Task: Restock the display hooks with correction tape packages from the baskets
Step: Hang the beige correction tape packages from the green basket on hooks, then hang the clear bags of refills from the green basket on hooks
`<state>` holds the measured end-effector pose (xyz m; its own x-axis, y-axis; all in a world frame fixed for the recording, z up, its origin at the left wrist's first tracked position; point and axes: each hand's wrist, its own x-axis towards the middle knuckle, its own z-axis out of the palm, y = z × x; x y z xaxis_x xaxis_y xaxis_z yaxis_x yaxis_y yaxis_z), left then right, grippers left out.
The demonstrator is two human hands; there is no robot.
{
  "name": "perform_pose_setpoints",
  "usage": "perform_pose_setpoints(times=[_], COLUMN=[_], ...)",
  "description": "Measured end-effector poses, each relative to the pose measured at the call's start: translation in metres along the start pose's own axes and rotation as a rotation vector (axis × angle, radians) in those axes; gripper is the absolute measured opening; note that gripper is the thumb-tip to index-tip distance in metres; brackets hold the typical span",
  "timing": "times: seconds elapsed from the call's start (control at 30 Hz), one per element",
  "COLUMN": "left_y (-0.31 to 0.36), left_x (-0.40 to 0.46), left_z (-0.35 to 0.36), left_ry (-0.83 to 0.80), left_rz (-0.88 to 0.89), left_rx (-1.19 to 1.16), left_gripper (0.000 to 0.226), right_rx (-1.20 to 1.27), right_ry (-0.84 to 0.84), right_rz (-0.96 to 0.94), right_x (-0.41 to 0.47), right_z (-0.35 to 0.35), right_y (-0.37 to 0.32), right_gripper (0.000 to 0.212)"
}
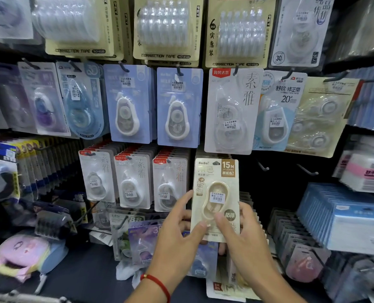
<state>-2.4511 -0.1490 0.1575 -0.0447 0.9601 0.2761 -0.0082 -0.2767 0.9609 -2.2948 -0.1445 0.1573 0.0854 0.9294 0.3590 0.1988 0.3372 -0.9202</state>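
At the far left of the wall, a row of white correction tape packs (pixel 133 182) hangs full on three hooks. Just right of them the left hand (pixel 179 228), a red string (pixel 157 283) on its wrist, grips the lower left edge of a cream package (pixel 216 193), thumb on the front and fingers behind. The right hand (pixel 241 232) takes the lower right, thumb pressed on the front of the card; both grips are closed on the card. The package is held upright against the dark board, under the large white pack (pixel 227 110), its long axis vertical, printed face towards the person and hang hole uppermost. Its top seems to sit at a hook, though whether the hole is already threaded cannot be made out. Further right, two bare hooks (pixel 263 166) (pixel 308 170) stick out from the board.

The risk from here is a miss: if the hole is not truly over the prong, letting go would drop the card onto the loose packs (pixel 142 239) lying below. Pushing at an angle could bend the card or tear the hole, since both hands hold it low, far from the top.
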Motion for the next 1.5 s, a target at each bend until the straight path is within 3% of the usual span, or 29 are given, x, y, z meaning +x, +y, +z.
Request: perform_pose_setpoints(times=[0.07, 0.13, 0.2, 0.3, 0.4, 0.5, 0.7, 0.8, 1.03, 1.17, 1.3, 1.4, 1.5], left_y=[-0.002, -0.005, -0.011, -0.022, -0.031, -0.035, -0.04, -0.042, -0.045, -0.056, -0.105, -0.152, -0.187], left_x=[0.0, 0.001, 0.004, 0.01, 0.013, 0.014, 0.013, 0.009, -0.022, -0.05, -0.104, -0.145, -0.167], left_z=[0.001, 0.001, 0.001, -0.001, -0.003, -0.005, -0.007, -0.009, -0.009, 0.004, -0.004, -0.021, -0.034], left_ry=[0.013, 0.025, 0.028, 0.01, -0.03, -0.085, -0.206, -0.255, -0.492, -0.543, -0.36, -0.195, -0.04], left_rz=[-0.008, -0.013, -0.004, 0.001, -0.001, -0.027, -0.057, -0.097, -0.099, -0.083, -0.247, -0.463, -0.697], left_rx=[-0.011, -0.005, 0.043, 0.179, 0.285, 0.389, 0.524, 0.677, 1.065, 1.229, 1.14, 1.247, 1.163], left_gripper=[0.064, 0.064, 0.066, 0.073, 0.082, 0.085, 0.082, 0.067, 0.046, 0.043, 0.044, 0.068, 0.088], right_rx=[-0.032, -0.037, -0.059, -0.398, -0.78, -1.008, -1.156, -1.1, -1.323, -1.422, -1.309, -1.13, -0.818], right_ry=[-0.013, -0.024, -0.037, 0.029, -0.013, -0.115, -0.269, -0.288, -0.558, -0.651, -0.595, -0.424, -0.233], right_rz=[-0.006, -0.005, 0.018, -0.088, -0.385, -0.419, -0.379, -0.374, -0.086, 0.243, 0.581, 0.76, 0.843], right_x=[0.001, 0.002, 0.004, 0.002, 0.006, 0.016, 0.021, 0.009, -0.047, -0.082, -0.124, -0.156, -0.185], right_z=[-0.002, -0.002, -0.002, -0.003, -0.004, -0.003, -0.008, -0.023, -0.12, -0.17, -0.194, -0.201, -0.198], right_y=[0.001, 0.004, 0.012, 0.021, 0.024, 0.029, 0.023, 0.017, 0.052, 0.084, 0.139, 0.183, 0.217], right_gripper=[0.029, 0.025, 0.04, 0.069, 0.065, 0.066, 0.088, 0.079, 0.048, 0.045, 0.054, 0.056, 0.073])
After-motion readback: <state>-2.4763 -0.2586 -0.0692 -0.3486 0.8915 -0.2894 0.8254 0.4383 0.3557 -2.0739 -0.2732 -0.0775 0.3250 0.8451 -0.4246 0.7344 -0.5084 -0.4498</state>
